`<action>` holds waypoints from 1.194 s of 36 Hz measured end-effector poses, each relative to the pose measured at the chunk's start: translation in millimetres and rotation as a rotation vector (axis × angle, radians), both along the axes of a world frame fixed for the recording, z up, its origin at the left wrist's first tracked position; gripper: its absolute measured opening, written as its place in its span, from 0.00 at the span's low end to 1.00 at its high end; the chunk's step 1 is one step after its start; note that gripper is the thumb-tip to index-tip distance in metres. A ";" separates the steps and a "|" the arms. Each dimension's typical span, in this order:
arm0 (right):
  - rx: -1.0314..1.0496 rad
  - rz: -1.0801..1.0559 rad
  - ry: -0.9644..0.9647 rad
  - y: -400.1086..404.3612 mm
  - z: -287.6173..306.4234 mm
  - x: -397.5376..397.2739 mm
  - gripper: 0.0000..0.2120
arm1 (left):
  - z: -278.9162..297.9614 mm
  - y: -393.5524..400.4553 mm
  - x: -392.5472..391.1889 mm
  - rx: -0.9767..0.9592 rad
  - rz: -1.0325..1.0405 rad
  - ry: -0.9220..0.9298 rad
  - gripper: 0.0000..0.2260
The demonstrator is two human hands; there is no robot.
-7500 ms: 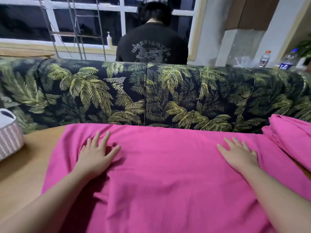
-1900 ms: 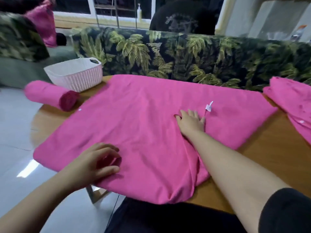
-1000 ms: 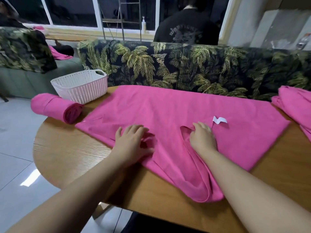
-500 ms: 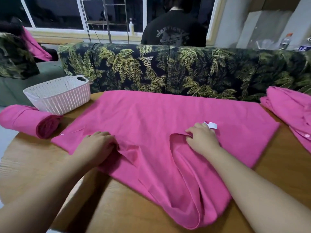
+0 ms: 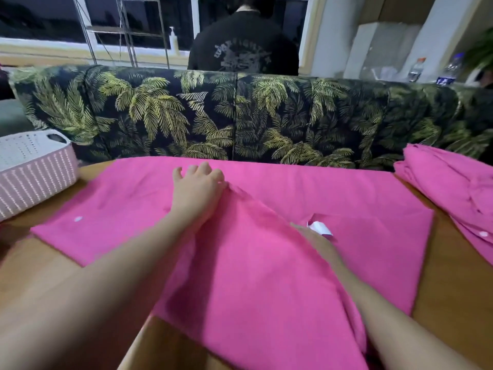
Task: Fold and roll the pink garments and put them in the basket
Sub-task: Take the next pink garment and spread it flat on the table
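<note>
Head view: left hand pinches fold of pink garment; right hand under fold, grip unclear.

Two bare forearms (no sleeves showing), unadorned fingers

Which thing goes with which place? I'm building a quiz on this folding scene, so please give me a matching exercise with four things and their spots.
Things:
1. white basket
2. left hand
3. white tag
4. second pink garment

Places:
A. heaped at the table's right edge
B. on the spread pink garment, by the right hand
C. on the table's far left
D. at the leading edge of the lifted pink flap

Pairs: 1-C, 2-D, 3-B, 4-A
</note>
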State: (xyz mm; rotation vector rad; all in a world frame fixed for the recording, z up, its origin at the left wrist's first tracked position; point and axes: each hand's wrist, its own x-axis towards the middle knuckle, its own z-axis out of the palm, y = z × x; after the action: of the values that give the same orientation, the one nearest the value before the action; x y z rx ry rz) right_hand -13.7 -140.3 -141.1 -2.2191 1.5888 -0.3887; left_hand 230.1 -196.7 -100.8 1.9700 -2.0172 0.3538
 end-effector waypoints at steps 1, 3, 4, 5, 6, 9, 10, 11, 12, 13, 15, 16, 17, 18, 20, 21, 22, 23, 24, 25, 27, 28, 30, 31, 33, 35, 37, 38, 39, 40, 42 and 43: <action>-0.049 -0.018 0.034 2.5 1.9 -1.6 0.08 | -7.5 -4.8 -1.5 0.046 0.022 0.024 0.17; -0.131 -0.132 -0.010 8.9 6.9 -6.7 0.06 | -24.6 -9.9 -0.5 0.153 0.066 0.093 0.25; -0.203 -0.143 -0.035 10.9 10.8 -8.1 0.08 | -31.9 -10.8 1.6 0.201 0.091 0.139 0.28; -0.243 -0.196 -0.127 12.3 17.2 -8.3 0.13 | -37.4 -11.2 3.2 0.237 0.110 0.182 0.32; -0.327 -0.246 -0.151 10.4 22.8 -10.6 0.17 | -40.9 -11.3 4.1 0.256 0.112 0.207 0.34; -0.515 -0.297 -0.239 -14.6 46.7 -21.6 0.17 | -45.5 -11.7 3.6 0.242 0.059 0.195 0.33; -0.528 -0.306 -0.223 -28.6 51.7 -24.3 0.16 | -45.4 -12.5 3.2 0.233 0.050 0.202 0.30; -0.516 -0.306 -0.194 -43.4 55.9 -26.3 0.13 | -44.2 -12.8 3.0 0.222 0.050 0.221 0.27; -0.503 -0.309 -0.147 -60.0 55.9 -28.0 0.10 | -43.6 -13.5 3.8 0.209 0.053 0.254 0.25; -0.489 -0.324 -0.096 -76.9 52.1 -30.1 0.08 | -43.1 -13.9 4.6 0.183 0.055 0.289 0.22; -0.439 -0.347 -0.022 -105.5 40.3 -32.1 0.08 | -43.0 -15.6 7.8 0.125 0.059 0.352 0.18; -0.399 -0.345 0.027 -115.1 34.5 -32.7 0.10 | -42.0 -17.0 9.6 0.106 0.062 0.373 0.16; -0.358 -0.329 0.083 -122.6 28.5 -33.8 0.11 | -41.3 -19.6 11.8 0.100 0.066 0.375 0.16; -0.311 -0.319 0.146 -128.9 22.6 -34.7 0.13 | -39.6 -22.6 14.0 0.106 0.071 0.342 0.15; -0.204 -0.313 0.231 -135.1 12.8 -36.3 0.19 | -35.8 -33.3 18.4 0.111 0.073 0.220 0.13; -0.150 -0.314 0.253 -136.8 8.6 -36.9 0.21 | -34.6 -39.9 19.9 0.105 0.069 0.167 0.13; -0.102 -0.313 0.269 -137.1 6.1 -37.3 0.23 | -34.7 -45.3 21.1 0.120 0.062 0.136 0.14; -0.063 -0.310 0.289 -137.9 4.7 -38.1 0.24 | -36.1 -50.6 21.3 0.159 0.052 0.129 0.16; -0.030 -0.306 0.311 -137.7 4.7 -38.9 0.24 | -38.6 -54.9 21.2 0.213 0.043 0.134 0.18; 0.001 -0.298 0.329 -137.6 5.2 -39.2 0.24 | -41.3 -58.1 21.6 0.275 0.031 0.137 0.20; 0.041 -0.287 0.342 -135.9 6.4 -39.8 0.24 | -44.4 -60.6 24.1 0.355 0.000 0.116 0.21; 0.051 -0.285 0.344 -133.5 6.3 -40.1 0.24 | -45.0 -59.6 25.3 0.371 -0.010 0.109 0.21; 0.054 -0.286 0.346 -127.6 6.0 -40.1 0.25 | -44.6 -54.8 26.5 0.384 -0.011 0.103 0.21; 0.056 -0.285 0.350 -123.1 6.0 -40.2 0.25 | -44.5 -51.0 26.5 0.389 -0.009 0.097 0.21; 0.056 -0.280 0.359 -111.0 5.8 -41.0 0.25 | -45.2 -40.6 26.1 0.392 -0.008 0.083 0.21; 0.056 -0.277 0.367 -96.5 5.2 -41.3 0.25 | -45.8 -27.0 26.3 0.386 -0.008 0.080 0.21; 0.053 -0.274 0.372 -79.6 5.4 -42.3 0.25 | -46.0 -10.5 26.1 0.385 -0.013 0.085 0.21; 0.053 -0.272 0.374 -70.3 5.4 -42.7 0.25 | -46.0 -1.2 25.8 0.387 -0.016 0.085 0.21; 0.054 -0.270 0.377 -60.2 5.5 -43.0 0.25 | -46.1 8.7 25.5 0.390 -0.018 0.084 0.21; 0.055 -0.268 0.379 -49.7 5.9 -43.4 0.25 | -45.5 18.8 24.9 0.391 -0.020 0.081 0.21; 0.061 -0.268 0.380 -26.8 6.9 -44.4 0.25 | -45.5 40.9 24.1 0.394 -0.023 0.079 0.22; 0.063 -0.268 0.379 -14.5 7.3 -45.0 0.25 | -45.7 52.4 23.8 0.397 -0.023 0.078 0.22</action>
State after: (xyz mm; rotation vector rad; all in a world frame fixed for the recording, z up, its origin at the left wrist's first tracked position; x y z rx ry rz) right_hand -58.7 -154.9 -133.8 -2.1261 2.0725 0.0175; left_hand 253.9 -144.3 -146.5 2.1383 -2.1872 -0.1414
